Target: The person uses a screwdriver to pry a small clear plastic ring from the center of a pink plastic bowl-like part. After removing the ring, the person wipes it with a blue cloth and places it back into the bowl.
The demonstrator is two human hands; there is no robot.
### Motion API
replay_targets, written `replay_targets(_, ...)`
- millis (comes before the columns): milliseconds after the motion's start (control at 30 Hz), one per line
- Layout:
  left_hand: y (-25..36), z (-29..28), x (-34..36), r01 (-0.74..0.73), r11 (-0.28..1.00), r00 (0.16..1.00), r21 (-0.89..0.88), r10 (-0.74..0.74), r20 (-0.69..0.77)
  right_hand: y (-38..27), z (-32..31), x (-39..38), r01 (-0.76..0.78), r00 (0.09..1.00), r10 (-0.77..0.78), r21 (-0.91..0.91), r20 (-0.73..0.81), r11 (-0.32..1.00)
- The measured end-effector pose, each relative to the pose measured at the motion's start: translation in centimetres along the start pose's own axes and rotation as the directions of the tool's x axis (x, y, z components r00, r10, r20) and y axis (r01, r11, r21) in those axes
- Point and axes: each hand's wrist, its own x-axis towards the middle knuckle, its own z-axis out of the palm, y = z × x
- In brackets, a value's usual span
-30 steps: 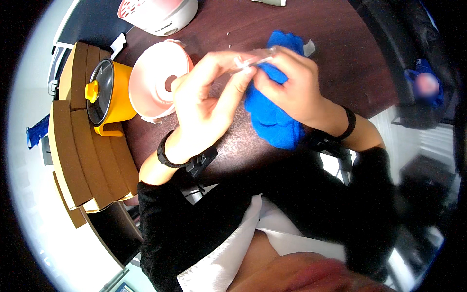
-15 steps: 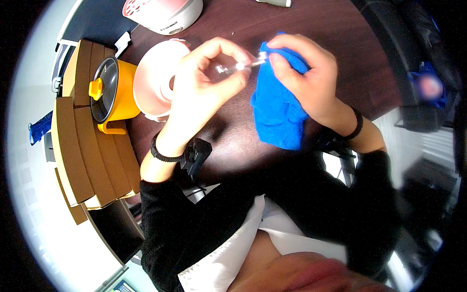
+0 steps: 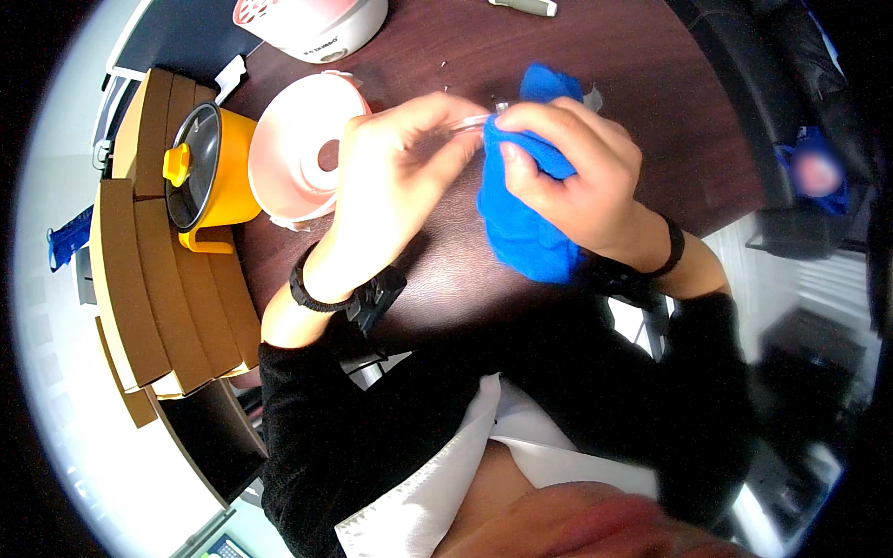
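Observation:
Between the thumb and fingers of my left hand is a small clear, shiny piece, mostly covered by the fingers. Its right end meets a blue cloth at the pinch of my right hand. That hand is closed on the cloth, which hangs down toward me, with another fold showing beyond the knuckles. Left of my left hand lies a pink bowl-shaped part with a round hole in it. What exactly the clear piece is, I cannot tell.
A yellow pot with a dark lid stands left, beside stacked brown cardboard boxes. At the far side are a white and pink appliance base and a grey-white pen-like object. The tabletop is dark wood.
My hands have come closer together, and the cloth now wraps against the right end of the clear piece. A fold of cloth has appeared beyond my right hand.

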Motion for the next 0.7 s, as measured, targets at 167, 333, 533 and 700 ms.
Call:
replay_targets(167,0.3,0.1,-0.3,-0.063,0.998,0.995,0.023,0.064,-0.070,0.2,-0.2,-0.1,0.024,0.999,-0.025,-0.060,-0.020,0.998)
replay_targets(333,-0.5,0.1,-0.3,-0.077,0.996,0.993,-0.054,0.072,-0.095,0.5,-0.1,0.0,0.000,0.999,-0.003,-0.054,-0.053,0.999)
replay_targets(533,-0.7,0.1,-0.5,-0.066,0.988,0.981,-0.142,0.039,-0.188,0.5,-0.2,0.0,-0.051,0.998,0.049,-0.067,-0.033,0.996)
replay_targets(700,0.5,0.0,-0.3,-0.085,0.939,0.989,-0.334,0.039,-0.143,0.7,0.7,-0.8,-0.114,0.994,0.114,-0.007,0.004,0.994)
